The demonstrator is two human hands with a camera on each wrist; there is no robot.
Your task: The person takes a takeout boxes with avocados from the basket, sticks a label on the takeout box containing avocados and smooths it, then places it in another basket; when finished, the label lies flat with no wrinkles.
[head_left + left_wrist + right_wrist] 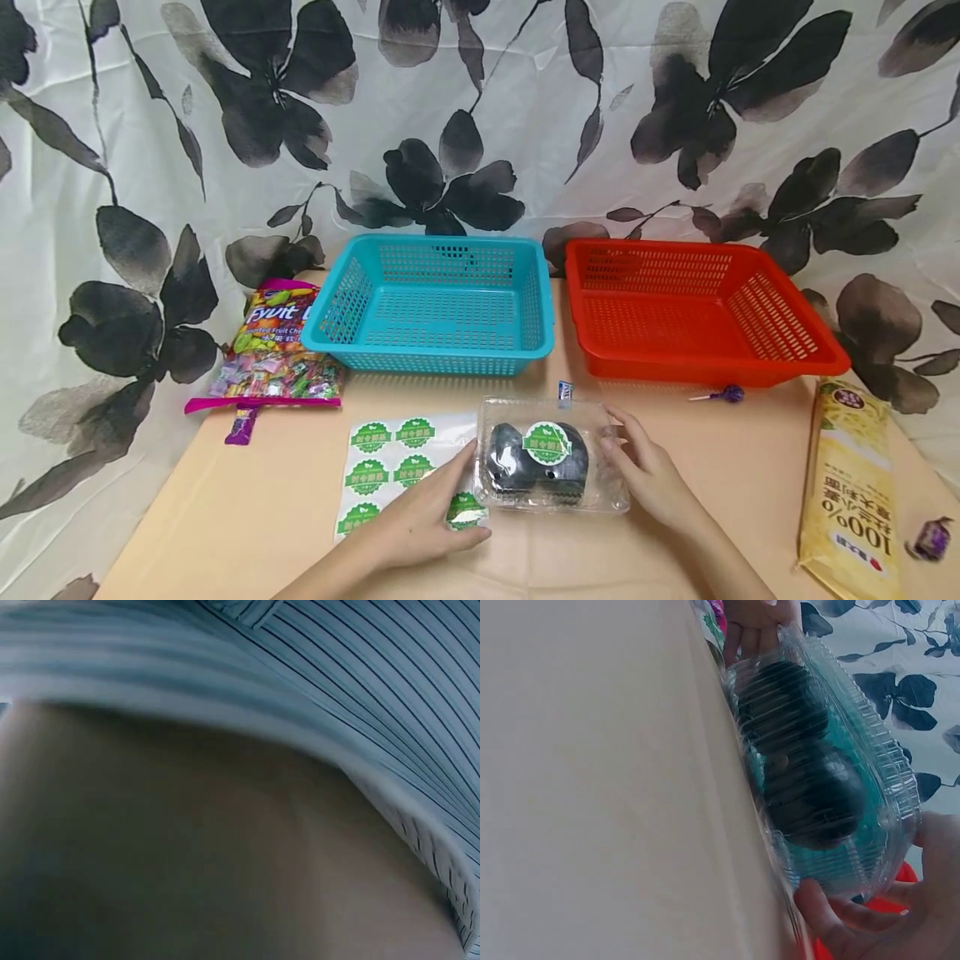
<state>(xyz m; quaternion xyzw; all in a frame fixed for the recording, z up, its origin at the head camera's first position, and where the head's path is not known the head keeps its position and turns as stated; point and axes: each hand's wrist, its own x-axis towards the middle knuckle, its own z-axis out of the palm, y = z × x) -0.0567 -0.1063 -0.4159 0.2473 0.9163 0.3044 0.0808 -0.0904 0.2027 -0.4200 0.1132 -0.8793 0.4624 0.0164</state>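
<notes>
A clear plastic clamshell box (552,454) with two dark round items (814,791) inside is near the front middle of the table. On its lid is a round green-and-white sticker (547,443). My right hand (645,471) grips the box's right end between thumb and fingers. At the left end, my left hand (416,512) has its fingers fairly straight against the box, its thumb apart from the lid. Beneath that hand lies a sheet of green round stickers (367,475), partly covered. Only blurred skin and a striped sleeve (375,675) fill the left wrist view.
A blue basket (427,362) and a red basket (705,371) stand behind the box. Left is a candy bag (277,354) with a small purple candy (242,425). Right lie a lollipop (727,394), a yellow noodle pack (847,483) and a purple-wrapped sweet (932,539). A small blue-white packet (565,390) lies behind the box.
</notes>
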